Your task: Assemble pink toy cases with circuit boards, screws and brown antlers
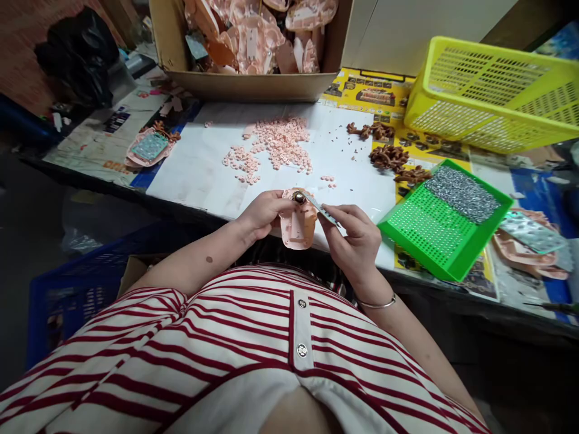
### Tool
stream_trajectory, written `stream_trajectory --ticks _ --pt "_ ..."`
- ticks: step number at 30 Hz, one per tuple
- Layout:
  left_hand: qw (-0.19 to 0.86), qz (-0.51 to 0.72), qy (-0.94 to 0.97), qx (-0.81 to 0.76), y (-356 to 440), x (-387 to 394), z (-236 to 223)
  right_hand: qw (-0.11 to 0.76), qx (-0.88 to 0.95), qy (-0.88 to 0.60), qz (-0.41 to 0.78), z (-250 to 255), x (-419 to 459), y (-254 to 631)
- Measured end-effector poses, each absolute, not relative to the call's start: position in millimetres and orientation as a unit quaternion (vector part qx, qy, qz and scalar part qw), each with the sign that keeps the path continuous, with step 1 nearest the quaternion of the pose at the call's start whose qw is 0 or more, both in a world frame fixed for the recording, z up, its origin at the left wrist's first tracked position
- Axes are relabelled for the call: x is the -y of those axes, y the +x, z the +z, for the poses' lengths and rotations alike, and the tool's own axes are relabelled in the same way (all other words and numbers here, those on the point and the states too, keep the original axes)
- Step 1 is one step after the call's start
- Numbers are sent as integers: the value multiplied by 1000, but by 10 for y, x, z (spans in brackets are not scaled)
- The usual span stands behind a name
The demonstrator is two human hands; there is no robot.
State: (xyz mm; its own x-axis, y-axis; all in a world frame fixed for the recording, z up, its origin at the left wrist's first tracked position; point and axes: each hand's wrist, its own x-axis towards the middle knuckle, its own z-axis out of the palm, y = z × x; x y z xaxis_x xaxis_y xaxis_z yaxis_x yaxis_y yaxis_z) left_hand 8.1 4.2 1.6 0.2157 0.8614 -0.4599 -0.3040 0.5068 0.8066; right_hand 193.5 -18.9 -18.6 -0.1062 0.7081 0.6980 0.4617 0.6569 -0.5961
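Workbench [194,163]: near edge by the pink shell [296,236].
Left hand [265,214]: gripping the shell's left side.
Right hand [355,238]: pinching a thin flat piece [326,215] at the shell's upper right.
Green tray [418,232]: right of the shell, holding metallic bits [464,193].
Pink pieces [284,138]: loose beyond the shell.
Cardboard box [244,86]: farther beyond the shell.

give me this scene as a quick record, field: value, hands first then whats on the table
left hand: left hand grips a pink shell
right hand: right hand pinches a thin flat piece at the shell's upper edge
on shell: round shiny part, near the left thumb
beyond hands: small pink parts, loose on a white sheet
right side: brown parts; green tray with small metallic pieces; yellow basket
far side: cardboard box of larger pink parts
unclear: the thin piece's material
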Motion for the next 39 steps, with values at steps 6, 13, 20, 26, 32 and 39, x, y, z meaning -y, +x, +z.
stream_trajectory --ticks 6,13,20,26,32,39 --pt "719 406 296 -480 82 -35 3 524 760 -376 75 -256 227 1941" --pt "708 389 309 -502 58 -25 17 430 847 -309 -52 -398 293 1957" --pt "743 399 311 -439 -8 -46 21 410 853 -315 -71 -425 335 1970" --pt "763 413 304 -394 -47 -54 -19 375 867 -318 -80 -372 356 1950" --pt "751 394 326 -418 -19 -35 -31 347 883 -286 -134 -239 377 1869" --pt "740 401 364 -398 -29 -21 13 363 857 -361 -58 -192 347 1870"
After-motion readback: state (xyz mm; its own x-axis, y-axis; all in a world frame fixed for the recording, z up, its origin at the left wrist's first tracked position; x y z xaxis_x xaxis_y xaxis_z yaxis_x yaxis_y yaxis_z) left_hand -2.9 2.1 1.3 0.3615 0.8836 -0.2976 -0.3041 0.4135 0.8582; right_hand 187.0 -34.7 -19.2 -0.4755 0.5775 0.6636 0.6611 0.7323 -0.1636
